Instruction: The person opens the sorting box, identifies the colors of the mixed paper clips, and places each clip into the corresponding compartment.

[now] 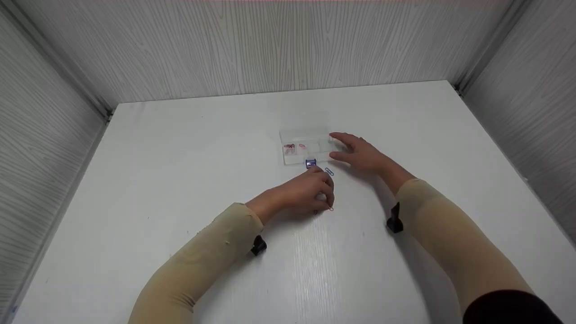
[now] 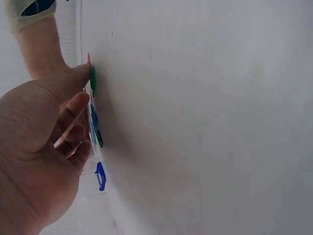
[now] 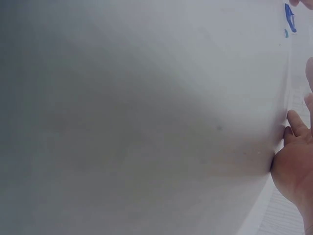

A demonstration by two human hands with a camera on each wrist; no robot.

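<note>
Left hand (image 1: pixel 308 191) near side of clear compartment box (image 1: pixel 294 160), fingers curled, thumb by small red clip (image 1: pixel 331 209); cannot tell whether pinched. Thin clip flat on white table (image 1: pixel 315 270) could slip from fingertips; knuckles crowd blue paper clip (image 1: pixel 330 172), might nudge it away. Right hand (image 1: pixel 362 155) spread, thumb and finger apart at box's right end; careless push could skid box, jostle red clips (image 1: pixel 289 149) in left compartment. No brand, label or writing readable.

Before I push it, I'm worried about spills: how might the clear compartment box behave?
The clear compartment box looks thin-walled, so probably light and easy to slide. Low and flat, it seems unlikely to tip. The reddish clips inside look loose and might shift.
</note>
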